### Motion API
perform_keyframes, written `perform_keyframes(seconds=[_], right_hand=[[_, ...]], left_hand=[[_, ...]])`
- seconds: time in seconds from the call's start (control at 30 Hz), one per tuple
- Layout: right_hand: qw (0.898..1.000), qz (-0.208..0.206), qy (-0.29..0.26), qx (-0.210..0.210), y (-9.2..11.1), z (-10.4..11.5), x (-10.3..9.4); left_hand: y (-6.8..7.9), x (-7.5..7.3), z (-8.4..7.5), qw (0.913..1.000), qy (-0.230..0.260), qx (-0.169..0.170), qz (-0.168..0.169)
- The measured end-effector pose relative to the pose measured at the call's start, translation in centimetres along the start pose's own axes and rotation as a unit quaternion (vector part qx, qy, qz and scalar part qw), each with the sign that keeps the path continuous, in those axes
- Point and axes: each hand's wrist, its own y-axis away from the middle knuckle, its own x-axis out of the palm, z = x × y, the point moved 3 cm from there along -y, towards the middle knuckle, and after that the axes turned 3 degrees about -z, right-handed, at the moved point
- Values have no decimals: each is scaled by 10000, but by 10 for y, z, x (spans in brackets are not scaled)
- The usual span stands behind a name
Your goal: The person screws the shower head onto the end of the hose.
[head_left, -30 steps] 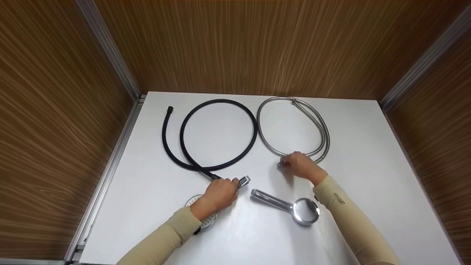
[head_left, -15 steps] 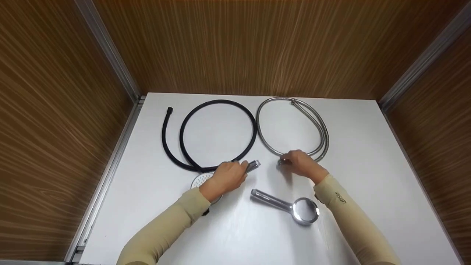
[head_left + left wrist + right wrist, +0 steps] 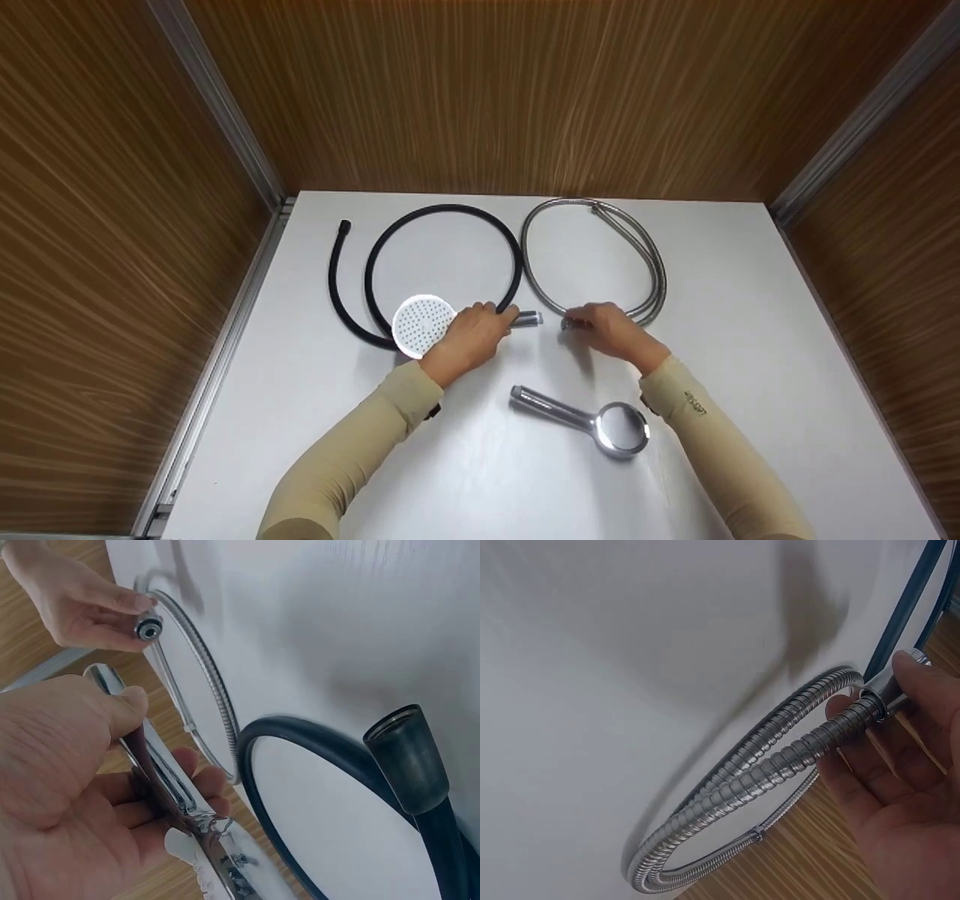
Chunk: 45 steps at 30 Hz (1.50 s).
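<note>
My left hand (image 3: 474,336) grips a chrome shower head (image 3: 422,326) by its handle, the white perforated face turned up and overlapping the black hose in the head view. The handle's bare end (image 3: 103,676) points right, toward my right hand. My right hand (image 3: 613,334) pinches the chrome end fitting (image 3: 889,690) of a ribbed metal shower hose (image 3: 660,281). In the left wrist view the fitting's opening (image 3: 150,631) faces the handle, with a small gap between them. The rest of this hose lies coiled on the table.
A second chrome shower head (image 3: 622,430) lies on the white table (image 3: 480,480) in front of my hands. A black hose (image 3: 517,262) lies looped at the left, its end fitting (image 3: 344,226) pointing away. Wood-grain panels (image 3: 480,97) enclose the back and sides.
My left hand has carried the shower head away from me and right, its handle now level with the hose fitting. My right hand has barely moved, still pinching the fitting.
</note>
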Motion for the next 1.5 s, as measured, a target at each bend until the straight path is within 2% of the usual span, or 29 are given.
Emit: perform_keyframes(seconds=[0.23,0.5,1.07,1.37,1.5], right_hand=[[9998,-54,-122,157,-3,3,-1],[9990,-233,-328,211,-6,4,-3],[9982,-510,-305,29,-6,7,-4],[9982,-529,-298,15,-6,14,-5],[9976,-620,-296,-24,-6,13,-5]], left_hand=[[-9,4,7,9999,-164,-41,28],[-16,7,11,9999,-91,-97,56],[-25,5,2,9998,-198,-41,62],[-26,2,-5,9981,-568,82,-204],[-27,2,-6,9992,-391,31,-123]])
